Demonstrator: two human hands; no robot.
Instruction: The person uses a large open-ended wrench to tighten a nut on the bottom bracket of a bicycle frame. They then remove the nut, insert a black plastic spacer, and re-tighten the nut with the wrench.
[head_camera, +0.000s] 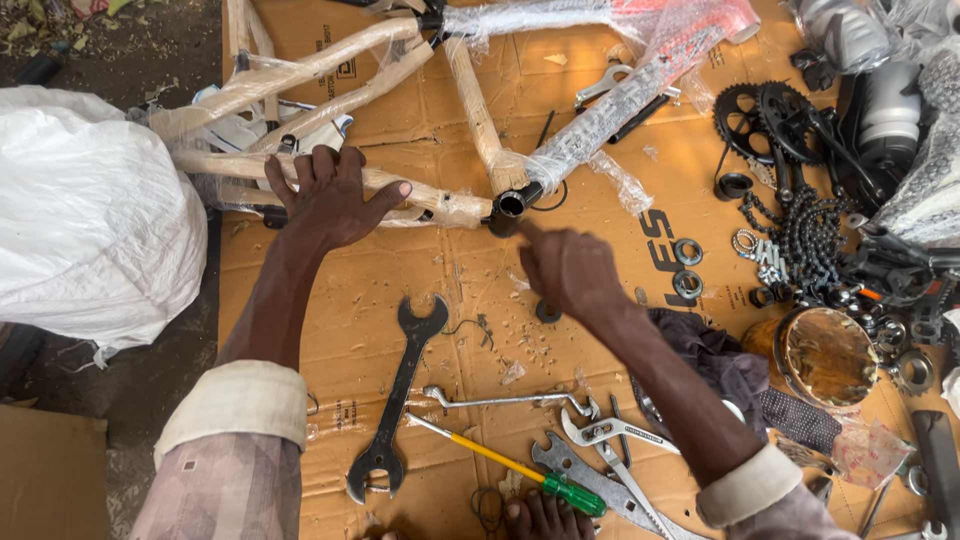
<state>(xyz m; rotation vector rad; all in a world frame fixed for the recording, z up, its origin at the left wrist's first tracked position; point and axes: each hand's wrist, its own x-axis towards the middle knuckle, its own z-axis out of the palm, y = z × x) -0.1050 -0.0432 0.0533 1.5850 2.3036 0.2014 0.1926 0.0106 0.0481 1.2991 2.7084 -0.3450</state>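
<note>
Both forearms reach away from the camera over a sheet of cardboard on the ground, cuffs turned back at the wrists.

The left hand lies palm down with fingers spread wide and thumb stuck out to the right, pressing on the wrapped tubes at the left end of the frame. It is flat and open, gripping nothing, only bearing down on the wrapping.

The right hand is bent at the wrist and curled into a loose fist, knuckles up, just right of the frame's open black shell. Its fingertips point toward that opening; whether they pinch some small part cannot be told, since the back of the hand hides them. A small dark ring lies on the cardboard just under the hand.

The frame lies flat across the far half of the cardboard, its tubes bound in tan paper and clear plastic film, the bare black shell at the junction facing the camera.

Near the camera lie a large black spanner, a screwdriver with yellow shaft and green handle, and several thin silver spanners. To the right are a chainring and a chain.
</note>
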